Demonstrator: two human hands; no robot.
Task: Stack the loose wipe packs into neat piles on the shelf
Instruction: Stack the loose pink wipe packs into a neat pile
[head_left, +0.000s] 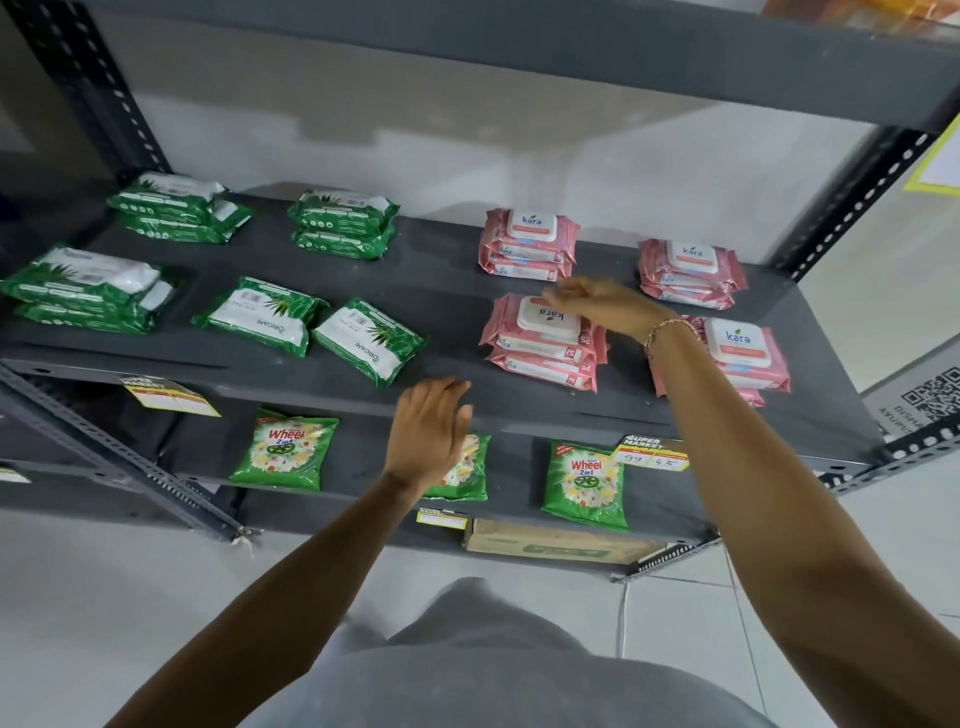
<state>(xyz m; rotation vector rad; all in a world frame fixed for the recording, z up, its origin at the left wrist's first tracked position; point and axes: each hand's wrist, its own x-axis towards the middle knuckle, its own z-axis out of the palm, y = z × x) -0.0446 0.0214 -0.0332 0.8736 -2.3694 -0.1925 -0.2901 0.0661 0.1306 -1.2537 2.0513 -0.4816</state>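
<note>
While both hands are in view, we find neither one holding anything. Our right hand (605, 304) sits right of centre with fingers loosely spread, hovering at the far edge of the front-left pink pile (543, 343); whether the fingertips touch its white lid we cannot tell. Our left hand (428, 434) hangs open and empty at centre frame, in front of the shelf (447, 291) edge, apart from every pack.

Three further pink piles (530, 243) (691, 273) (743, 358) stand right of centre (the nearest is partly hidden by the right forearm). Green piles (179, 208) (343, 223) (85, 288) occupy the upper left. Two loose green packs (260, 314) (369, 340) lie singly, tilted and side by side, left of centre, just above and left of the left hand.
</note>
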